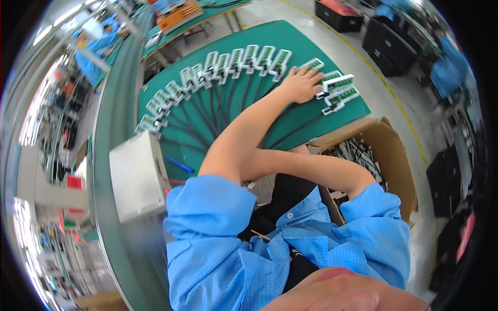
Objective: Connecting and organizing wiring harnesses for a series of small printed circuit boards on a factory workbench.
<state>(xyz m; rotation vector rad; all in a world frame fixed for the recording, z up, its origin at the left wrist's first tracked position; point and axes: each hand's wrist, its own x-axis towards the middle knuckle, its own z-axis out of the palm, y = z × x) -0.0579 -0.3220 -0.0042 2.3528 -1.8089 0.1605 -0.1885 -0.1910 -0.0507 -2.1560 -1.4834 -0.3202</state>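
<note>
The left hand [302,84] spreads open, ungripping, at a white-framed board [315,63] on the counter [293,39]. The right hand is hidden, its state unclear.

A light-blue cloth work shirt [218,264], patterned with a fine grid, hangs loose, its wide, creased sleeves [210,205] giving way to bare forearms [311,166] and a bare left hand [301,87]. A round, pale button [290,215] dots the front; black fabric [298,272] shows at the opening.

The counter [282,35] looks smooth and matt; on it lie plastic housings [340,82] and a glossy plastic pen [180,165]. Beside it are a matt cardboard box [397,166] and woven cloth shirt [207,254].
</note>
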